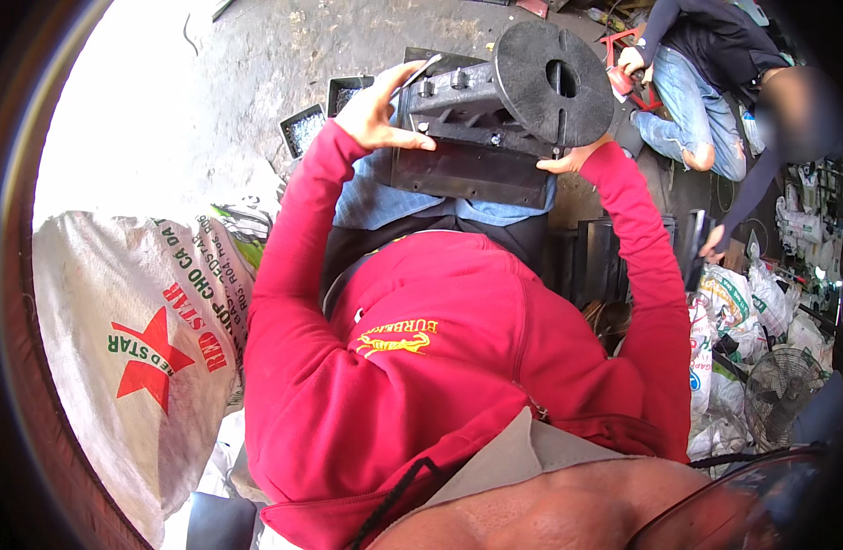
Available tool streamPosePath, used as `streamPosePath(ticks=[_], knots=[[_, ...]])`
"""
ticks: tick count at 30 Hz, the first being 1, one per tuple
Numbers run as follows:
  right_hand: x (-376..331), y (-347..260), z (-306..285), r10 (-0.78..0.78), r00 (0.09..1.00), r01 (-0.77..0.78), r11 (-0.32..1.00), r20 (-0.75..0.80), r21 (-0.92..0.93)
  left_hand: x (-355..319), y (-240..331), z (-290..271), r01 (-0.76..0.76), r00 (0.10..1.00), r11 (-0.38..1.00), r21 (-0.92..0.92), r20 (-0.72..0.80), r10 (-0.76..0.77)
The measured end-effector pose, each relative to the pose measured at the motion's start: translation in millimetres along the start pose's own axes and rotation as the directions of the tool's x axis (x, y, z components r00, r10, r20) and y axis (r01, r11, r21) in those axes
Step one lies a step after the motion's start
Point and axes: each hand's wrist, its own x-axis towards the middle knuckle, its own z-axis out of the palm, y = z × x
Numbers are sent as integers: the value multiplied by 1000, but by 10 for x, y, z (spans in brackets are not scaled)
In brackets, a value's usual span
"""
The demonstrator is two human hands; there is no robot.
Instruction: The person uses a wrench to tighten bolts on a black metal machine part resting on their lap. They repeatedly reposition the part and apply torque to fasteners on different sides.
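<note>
The black assembly [467, 115], with its slotted round disc [522, 87], sits over the person's knees. The left hand [377, 115] is at its left end, thumb and fingers spread wide and gripping it. The right hand [582, 158] is at its lower right edge, mostly behind the disc; its thumb lies along the edge, and how far the other fingers close cannot be told. Just left of the assembly, a nearer tray [286, 139] and a farther tray [330, 96], both black, hold small silvery pieces [303, 130]. Lower left of it stands a big white woven sack [91, 302], its contents hidden. Well to its lower right are printed bags [728, 293], beyond a co-worker's hand [712, 246].
</note>
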Motion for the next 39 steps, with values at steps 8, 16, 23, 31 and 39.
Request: streamPosePath(ticks=[8,16,23,31,39], knots=[[-53,-56,-46,27,998,-28,999,52,23,-805,415,187,49,931,984,172,-364,18],[24,-97,-114,63,997,-67,992,44,107,-845,388,264,232,909,940,-250,-288,-300],[-479,-23,-172,220,972,-98,699,-82,708,-917,731,174,236,947,909,-344,-127,-294],[-760,-1597,112,54,898,-223,-799,437,558,-616,1096,693,-138,984,990,-27,108,140],[-239,-1792,347,-37,954,-191,-841,299,506,-703,867,698,-11,1000,994,110,-22,14]])
